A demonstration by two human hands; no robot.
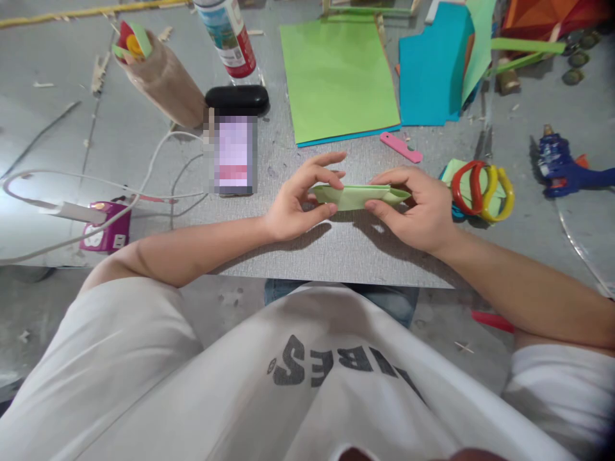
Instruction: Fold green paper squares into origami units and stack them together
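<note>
At the near edge of the grey table (346, 256), a folded green paper (355, 198) is being held between two bare hands, apparently just above the surface, judging by the shadows below. Its left end is being pinched by the left hand (307, 198), between thumb and finger; the other fingers are being lifted clear, presumably so that the folds are not being crushed. The right end is being gripped by the right hand (416, 208), thumb on the near face and fingers behind, probably for steadiness. By this two-ended hold, the layers are likely being stopped from springing apart.

Beyond the hands, a green sheet (341, 77) is being supported flat upon blue paper, seemingly for easy reach. A pink cutter (401, 147) is lying close by. Beside the right hand, red-and-yellow-handled scissors (473, 186) are resting on small paper pieces. A blue glue gun (562, 166) is lying farther right, its nozzle pointing away from the hands, possibly for safety.
</note>
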